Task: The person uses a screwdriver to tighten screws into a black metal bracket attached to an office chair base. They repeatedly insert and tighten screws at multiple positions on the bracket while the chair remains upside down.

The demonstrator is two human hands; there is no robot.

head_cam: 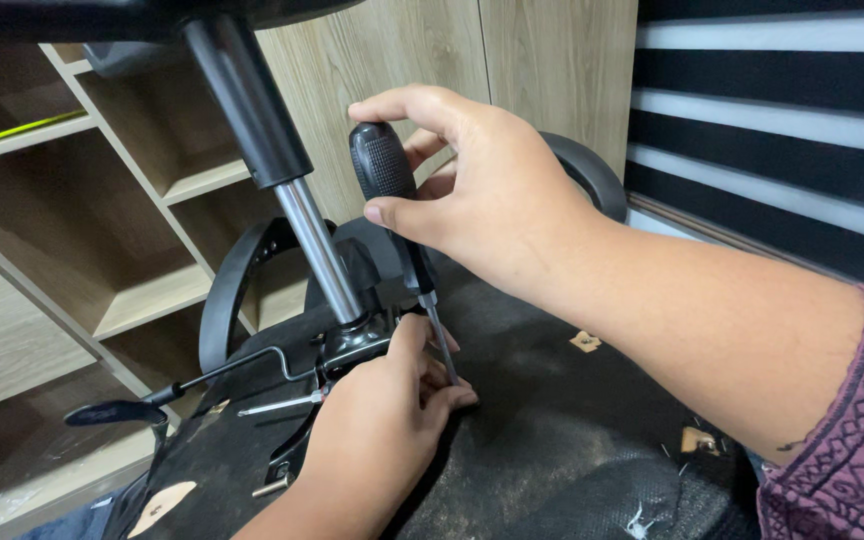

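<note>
1. Wooden shelving (102, 230) with open compartments is filling the left background, beside pale panelled walls.
2. Black fabric on the underside of an upturned office chair seat (552, 440) is spreading across the lower frame, torn in places so that bare wood is showing through.
3. Rising from the seat's metal mechanism plate (352, 345), the gas-lift column (282, 190) is slanting up to the top left, black sleeve above, chrome shaft below.
4. A curved black armrest (227, 290) is arching behind the column, and a thin adjustment lever (202, 378) is sticking out to the left.
5. The right hand (482, 190) is gripping the screwdriver (392, 200), fingers and thumb clamped on its black ribbed handle, the shaft pointing down at the seat just beside the plate.
6. The left hand (382, 420) is resting on the fabric, its fingertips pinched together around the screwdriver's lower shaft.
</note>
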